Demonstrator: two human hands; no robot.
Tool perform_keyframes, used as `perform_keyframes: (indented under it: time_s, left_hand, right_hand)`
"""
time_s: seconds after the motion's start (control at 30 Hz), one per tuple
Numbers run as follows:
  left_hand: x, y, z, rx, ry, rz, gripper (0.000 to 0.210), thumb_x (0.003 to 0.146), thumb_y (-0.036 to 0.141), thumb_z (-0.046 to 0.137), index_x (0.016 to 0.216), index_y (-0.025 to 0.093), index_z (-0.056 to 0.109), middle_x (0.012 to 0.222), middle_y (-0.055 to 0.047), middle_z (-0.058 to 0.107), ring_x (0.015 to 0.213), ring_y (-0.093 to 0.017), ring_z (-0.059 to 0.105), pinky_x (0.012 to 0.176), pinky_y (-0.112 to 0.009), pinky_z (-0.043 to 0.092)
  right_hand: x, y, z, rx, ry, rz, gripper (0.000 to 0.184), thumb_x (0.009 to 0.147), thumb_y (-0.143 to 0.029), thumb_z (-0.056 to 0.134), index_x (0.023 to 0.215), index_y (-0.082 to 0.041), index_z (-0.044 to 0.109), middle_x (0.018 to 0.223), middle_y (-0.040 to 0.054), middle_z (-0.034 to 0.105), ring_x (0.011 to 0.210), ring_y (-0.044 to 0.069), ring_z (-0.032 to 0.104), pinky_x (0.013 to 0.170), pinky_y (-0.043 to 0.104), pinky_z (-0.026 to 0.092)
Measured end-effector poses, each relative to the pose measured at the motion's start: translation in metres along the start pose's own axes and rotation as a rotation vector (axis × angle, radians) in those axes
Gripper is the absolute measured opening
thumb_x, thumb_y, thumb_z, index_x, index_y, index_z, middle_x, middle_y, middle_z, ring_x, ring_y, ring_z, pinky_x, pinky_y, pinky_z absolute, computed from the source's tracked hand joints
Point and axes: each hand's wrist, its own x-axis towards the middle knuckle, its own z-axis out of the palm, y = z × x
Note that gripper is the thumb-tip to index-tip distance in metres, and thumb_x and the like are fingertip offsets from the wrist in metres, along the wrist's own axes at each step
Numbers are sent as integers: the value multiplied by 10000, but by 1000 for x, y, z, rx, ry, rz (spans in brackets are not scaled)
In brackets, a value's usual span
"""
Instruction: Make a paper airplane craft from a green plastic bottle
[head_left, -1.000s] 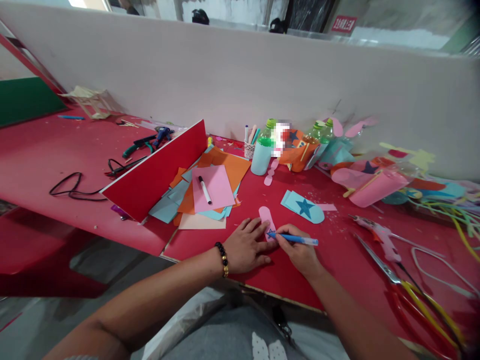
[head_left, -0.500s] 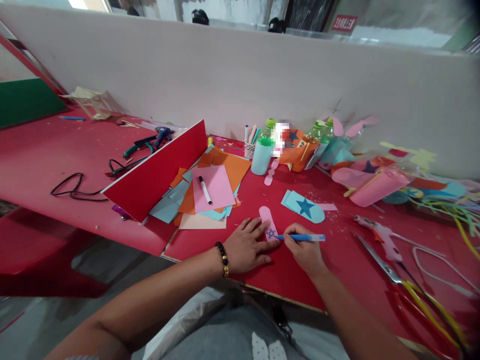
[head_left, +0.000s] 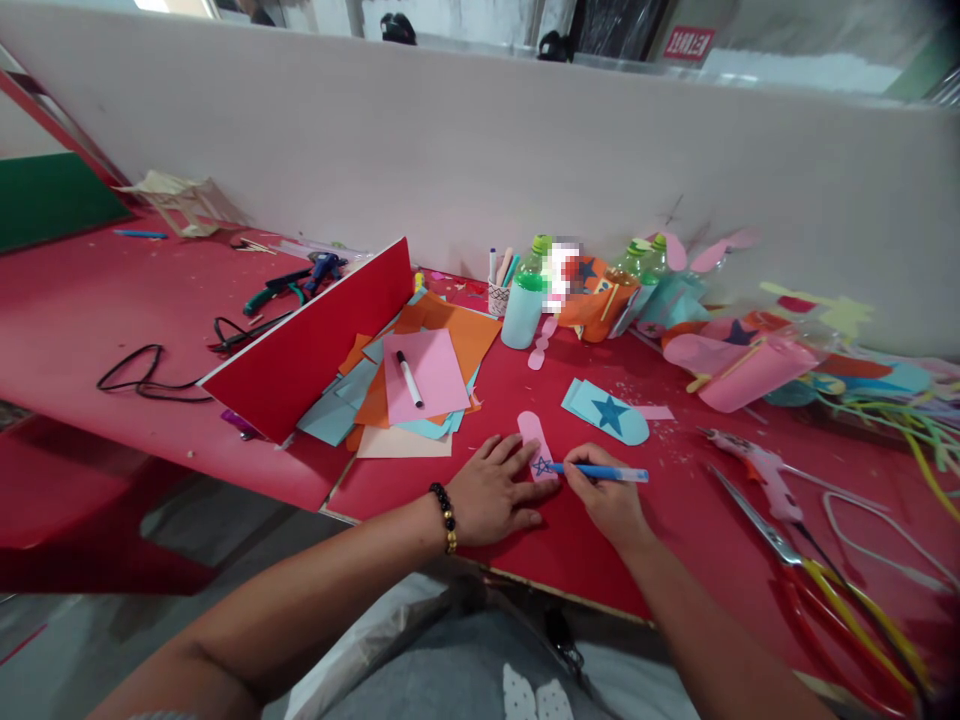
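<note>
A small pink paper strip with a rounded top lies on the red table, a blue star outline drawn near its lower end. My left hand is spread flat, its fingertips on the strip's left and lower edges. Pinched in my right hand is a blue marker, its tip touching the star's right side. Just beyond my right hand lie light-blue paper pieces, the top one bearing a filled dark-blue star.
Coloured paper sheets with a black-and-white marker lie left, beside a red board. Scissors and a pink glue gun lie right. Paper-covered bottles stand behind, near a pen cup.
The marker tip has moved slightly left and up, onto the star outline, with my right hand shifting along. My left hand stays in place on the strip.
</note>
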Motion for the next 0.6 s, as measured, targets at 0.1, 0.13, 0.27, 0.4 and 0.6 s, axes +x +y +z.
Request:
perform_keyframes:
  time_s: [0.1,0.13,0.27,0.4,0.6]
  left_hand:
    - [0,0,0,-8,0,-7,534,910,643,353,1385,411,430,1536,-42,282,1364,-323,283,1100,-515,196]
    - [0,1,0,-10,1,-8,534,909,643,355,1384,411,430,1535,-41,284,1366,-323,279,1100,-516,196]
    - [0,0,0,-19,-5,-5,530,912,636,355,1387,410,426,1532,-47,285,1374,-327,267,1098,-520,200]
    - [0,0,0,-19,-7,-2,534,912,636,355,1389,407,426,1536,-58,273,1373,-338,263,1094,-520,205]
    - [0,1,-2,-2,1,0,527,916,629,357,1387,405,430,1529,-47,294,1361,-325,282,1096,-511,204]
  right_hand:
    - [1,1,1,-18,-5,-1,129,843,-264,543,729,-206,562,658,-15,563,613,146,521,585,258,410]
    - [1,2,1,-22,-5,-4,130,841,-262,543,724,-207,558,656,-16,560,614,147,519,585,259,408]
    - [0,6,0,-35,4,-19,139,832,-247,546,698,-209,536,639,-20,540,602,146,501,566,258,389]
    - [-1,7,-1,-29,9,-23,152,833,-237,546,685,-209,522,623,-23,518,589,141,483,556,256,381]
    - [-2,3,0,21,-7,-10,131,860,-263,540,745,-203,557,679,-12,554,633,144,513,589,254,403]
